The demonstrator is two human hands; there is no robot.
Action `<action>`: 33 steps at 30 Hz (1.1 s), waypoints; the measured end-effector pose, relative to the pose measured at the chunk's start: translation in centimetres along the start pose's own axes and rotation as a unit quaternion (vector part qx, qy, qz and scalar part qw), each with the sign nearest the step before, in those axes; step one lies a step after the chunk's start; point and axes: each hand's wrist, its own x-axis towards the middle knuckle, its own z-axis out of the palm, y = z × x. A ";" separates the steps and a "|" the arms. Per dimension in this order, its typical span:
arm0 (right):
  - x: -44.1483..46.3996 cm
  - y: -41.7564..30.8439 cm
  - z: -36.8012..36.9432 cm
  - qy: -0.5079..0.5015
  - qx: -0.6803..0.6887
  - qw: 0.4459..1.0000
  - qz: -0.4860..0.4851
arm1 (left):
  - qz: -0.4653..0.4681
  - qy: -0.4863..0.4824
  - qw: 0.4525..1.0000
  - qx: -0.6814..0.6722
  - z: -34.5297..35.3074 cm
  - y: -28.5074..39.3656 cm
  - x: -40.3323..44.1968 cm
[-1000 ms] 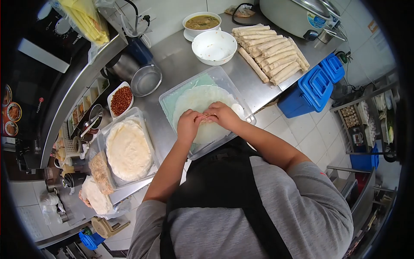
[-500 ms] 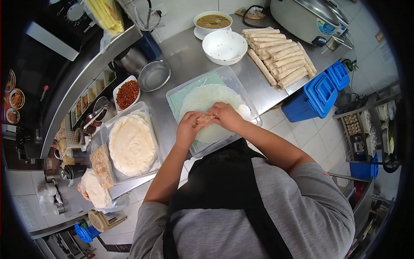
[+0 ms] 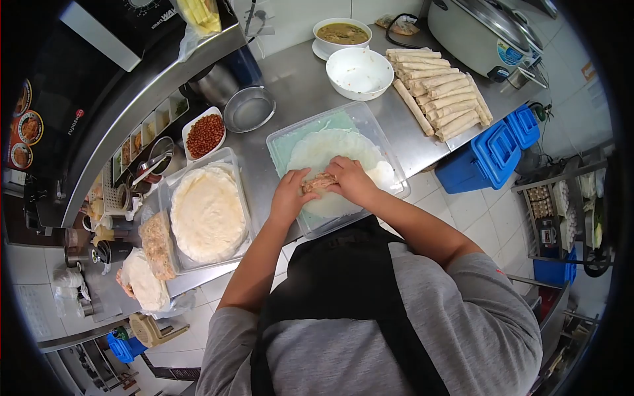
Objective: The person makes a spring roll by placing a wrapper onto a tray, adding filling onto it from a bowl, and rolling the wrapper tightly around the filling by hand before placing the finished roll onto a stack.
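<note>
My left hand (image 3: 290, 194) and my right hand (image 3: 352, 179) hold a strip of pinkish filling (image 3: 320, 183) between them, one at each end. The strip lies over a round white wrapper (image 3: 327, 146), low on its near half. Beneath the wrapper is a green sheet (image 3: 282, 146) in a clear plastic tray (image 3: 392, 158). Both hands have their fingers curled round the filling, which shows in the gap between them.
Rolled wrappers (image 3: 442, 92) are piled at the back right, beside a white bowl (image 3: 360, 74) and a bowl of soup (image 3: 342, 33). To the left are a tub of round wrappers (image 3: 208, 211), red nuts (image 3: 205, 136), a metal pan (image 3: 249, 109) and bagged filling (image 3: 156, 245).
More of the filling shows between my hands, which have moved slightly apart. The view has shifted, so the counter items appear further right.
</note>
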 end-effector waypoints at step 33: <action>-1.7 1.9 -0.9 -0.022 0.013 0.999 -0.030 | -0.005 -0.067 0.987 0.145 0.4 2.1 -0.1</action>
